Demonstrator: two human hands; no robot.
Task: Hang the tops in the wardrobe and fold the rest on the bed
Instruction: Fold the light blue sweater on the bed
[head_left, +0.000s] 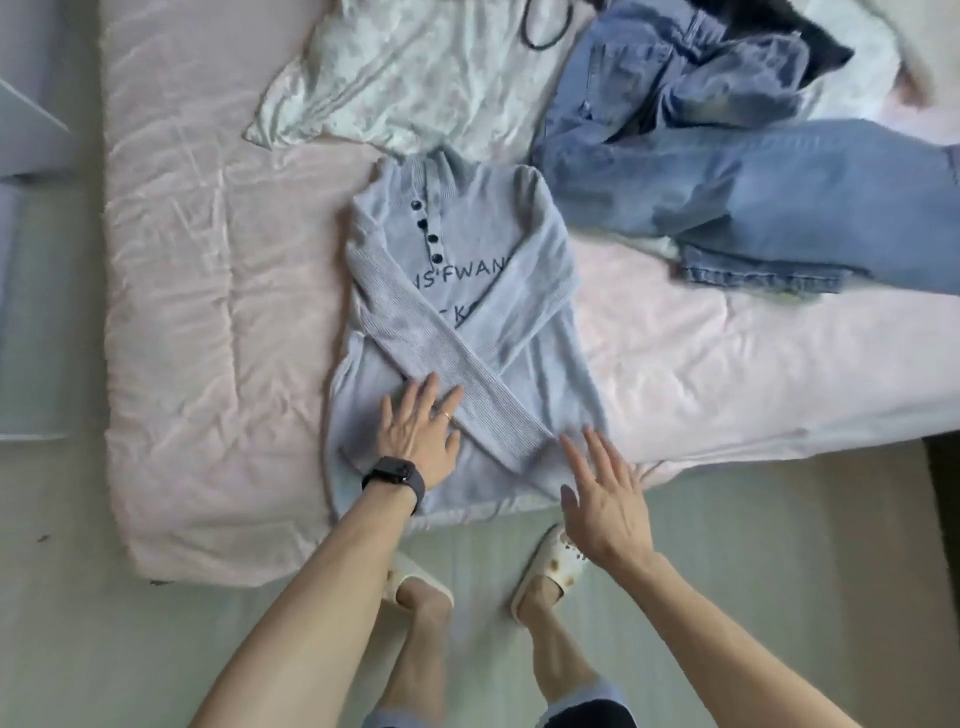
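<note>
A pale blue knit top with dark buttons and printed letters lies flat on the pink bed, its two sleeves crossed over the front. My left hand, with a dark watch on the wrist, presses flat on the lower left of the top beside the crossed sleeves. My right hand hovers with straight spread fingers at the top's lower right hem, near the bed's edge. Blue jeans lie crumpled at the back right of the bed.
A white patterned garment lies behind the top, with a dark loop on it. A dark cloth and white fabric sit at the far right. Pale floor runs below the bed; white furniture stands at the left.
</note>
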